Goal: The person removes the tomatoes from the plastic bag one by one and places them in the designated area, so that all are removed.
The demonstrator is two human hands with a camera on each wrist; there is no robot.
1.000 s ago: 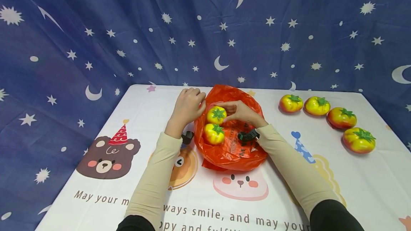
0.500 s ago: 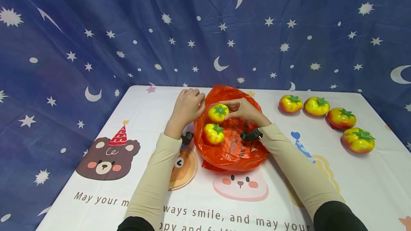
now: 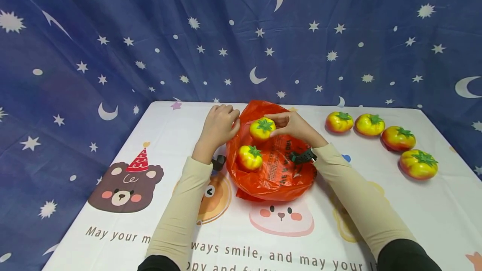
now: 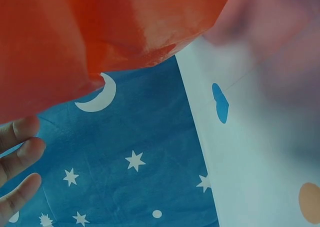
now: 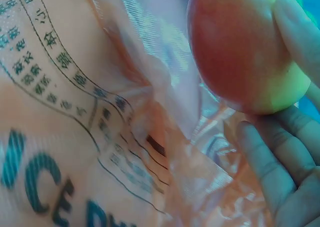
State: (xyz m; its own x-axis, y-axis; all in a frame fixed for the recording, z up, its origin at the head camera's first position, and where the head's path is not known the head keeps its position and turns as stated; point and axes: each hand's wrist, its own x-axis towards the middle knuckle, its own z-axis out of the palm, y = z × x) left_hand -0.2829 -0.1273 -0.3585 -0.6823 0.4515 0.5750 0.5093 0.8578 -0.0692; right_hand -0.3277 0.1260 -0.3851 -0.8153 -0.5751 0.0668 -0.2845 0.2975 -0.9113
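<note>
A red plastic bag (image 3: 278, 166) lies spread with its mouth open on the table. At its left rim my left hand (image 3: 219, 125) grips the edge with curled fingers; the fingertips are hidden in the head view. My right hand (image 3: 296, 128) pinches a yellow-red tomato (image 3: 262, 129) with a green top between thumb and fingers, over the back of the bag. That tomato (image 5: 245, 52) fills the upper right of the right wrist view, fingers beneath it. Another tomato (image 3: 249, 158) sits in the bag's left part. In the left wrist view the bag (image 4: 110, 32) hangs across the top.
Several more tomatoes (image 3: 419, 164) stand in a curved row at the table's back right. The white tablecloth (image 3: 94, 258) bears printed bears and lettering. A blue curtain (image 3: 169, 32) with moons and stars rises behind the table.
The right hand has moved right and slightly up with the pinched tomato, away from the one in the bag. The left hand has stayed at the bag's rim.
</note>
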